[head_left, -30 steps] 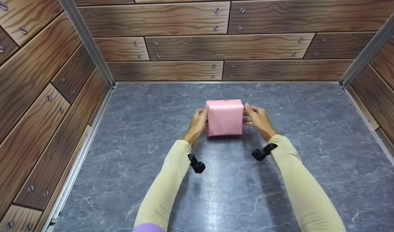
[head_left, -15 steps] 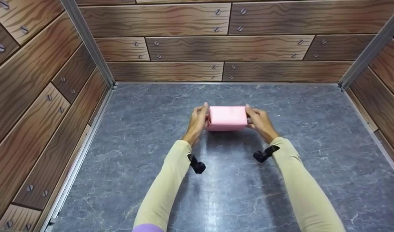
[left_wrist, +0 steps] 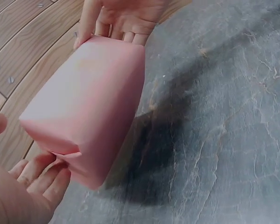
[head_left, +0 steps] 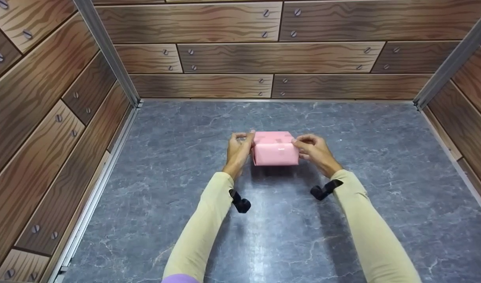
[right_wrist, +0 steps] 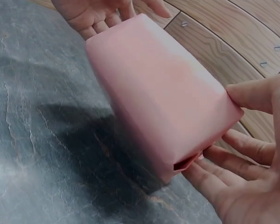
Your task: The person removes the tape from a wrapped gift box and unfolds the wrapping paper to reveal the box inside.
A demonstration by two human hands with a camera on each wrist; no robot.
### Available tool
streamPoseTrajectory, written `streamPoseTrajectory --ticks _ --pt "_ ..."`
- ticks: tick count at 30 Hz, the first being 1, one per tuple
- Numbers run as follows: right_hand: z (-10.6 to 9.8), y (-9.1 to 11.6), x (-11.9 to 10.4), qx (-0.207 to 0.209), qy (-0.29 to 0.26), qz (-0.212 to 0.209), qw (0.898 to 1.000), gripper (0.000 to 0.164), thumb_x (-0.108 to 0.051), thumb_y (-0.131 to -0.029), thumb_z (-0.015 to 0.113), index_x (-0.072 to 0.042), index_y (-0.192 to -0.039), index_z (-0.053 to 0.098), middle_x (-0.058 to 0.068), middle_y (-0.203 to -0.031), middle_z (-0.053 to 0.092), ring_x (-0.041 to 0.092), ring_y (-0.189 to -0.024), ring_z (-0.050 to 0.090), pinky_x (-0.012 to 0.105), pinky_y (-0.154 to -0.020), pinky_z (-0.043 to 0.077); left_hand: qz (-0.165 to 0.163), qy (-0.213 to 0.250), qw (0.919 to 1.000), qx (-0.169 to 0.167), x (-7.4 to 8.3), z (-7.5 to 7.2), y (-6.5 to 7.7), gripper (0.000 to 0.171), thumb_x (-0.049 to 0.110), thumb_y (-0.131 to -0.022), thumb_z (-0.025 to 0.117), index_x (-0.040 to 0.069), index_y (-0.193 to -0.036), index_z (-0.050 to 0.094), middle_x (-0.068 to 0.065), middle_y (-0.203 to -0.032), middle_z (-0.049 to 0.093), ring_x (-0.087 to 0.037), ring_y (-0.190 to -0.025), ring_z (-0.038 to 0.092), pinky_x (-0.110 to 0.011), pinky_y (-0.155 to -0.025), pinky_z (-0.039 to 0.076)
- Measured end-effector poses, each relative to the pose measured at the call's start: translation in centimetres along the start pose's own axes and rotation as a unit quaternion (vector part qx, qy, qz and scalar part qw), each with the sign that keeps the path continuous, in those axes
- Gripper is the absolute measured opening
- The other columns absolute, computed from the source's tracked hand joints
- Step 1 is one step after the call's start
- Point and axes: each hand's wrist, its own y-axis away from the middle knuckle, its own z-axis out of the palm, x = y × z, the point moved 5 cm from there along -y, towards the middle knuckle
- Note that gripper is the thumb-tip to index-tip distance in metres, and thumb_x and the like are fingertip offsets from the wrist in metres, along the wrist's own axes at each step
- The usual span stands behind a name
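Observation:
A pink wrapped box hangs tilted between both hands, its shadow on the grey surface below. At its left end, my left hand holds it with bent fingers against the folded paper flap; in the left wrist view the thumb stands apart from the box. My right hand grips the opposite end. The right wrist view has the right thumb pressed on a corner of the box, the fingers beneath the end, where a fold of wrapping gapes.
The grey marbled surface spreads around the arms. Wood-patterned walls enclose it at the back, left and right, with metal rails along the corners. Black wrist cameras sit on both light sleeves.
The box has turned between the hands: a large square face gave way to a narrow side, then to a narrow side with a taped face above. The right fingers have shifted their hold.

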Motion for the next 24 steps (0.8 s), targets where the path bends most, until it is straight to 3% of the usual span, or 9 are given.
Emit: streamPoseTrajectory --ticks 5,10,17,24 --pt "-0.1 0.2 0.8 -0.021 0.0 0.0 1.0 0.044 -0.014 -0.094 0.072 0.008 -0.126 0.05 0.012 -0.113 0.056 0.016 -0.097 0.063 0.03 -0.088 0.057 0.009 -0.053 0.9986 0.002 -0.1 -0.1 0.1 0.045 0.025 -0.09 0.073 -0.001 -0.124 0.055 -0.006 -0.084 0.063 -0.015 -0.072 0.062 -0.039 -0.078 0.059" --pt "0.1 0.3 1.4 -0.037 0.016 -0.016 0.999 0.056 -0.004 -0.089 0.076 0.013 -0.134 0.047 0.018 -0.123 0.052 0.019 -0.104 0.061 0.036 -0.095 0.056 0.024 -0.136 0.9903 0.006 -0.3 -0.4 0.3 0.046 0.023 -0.085 0.078 0.002 -0.121 0.059 -0.006 -0.084 0.065 -0.017 -0.075 0.063 -0.028 -0.07 0.052" --pt "-0.1 0.4 1.9 -0.032 0.097 -0.046 0.994 0.064 -0.004 -0.08 0.083 0.009 -0.134 0.05 0.022 -0.13 0.053 0.026 -0.109 0.059 0.022 -0.084 0.056 0.027 -0.149 0.9885 -0.001 -1.1 -0.4 0.4 0.048 0.017 -0.081 0.081 0.002 -0.122 0.059 -0.008 -0.086 0.068 -0.02 -0.076 0.065 -0.029 -0.071 0.054" --pt "-0.2 0.5 2.4 -0.036 0.13 -0.057 0.989 0.069 -0.004 -0.077 0.086 0.008 -0.134 0.05 0.024 -0.133 0.051 0.039 -0.122 0.055 0.025 -0.095 0.053 0.027 -0.179 0.9835 -0.012 -1.8 -0.7 0.6 0.047 0.011 -0.079 0.083 0.004 -0.119 0.06 -0.009 -0.089 0.07 -0.022 -0.081 0.067 -0.031 -0.073 0.056"
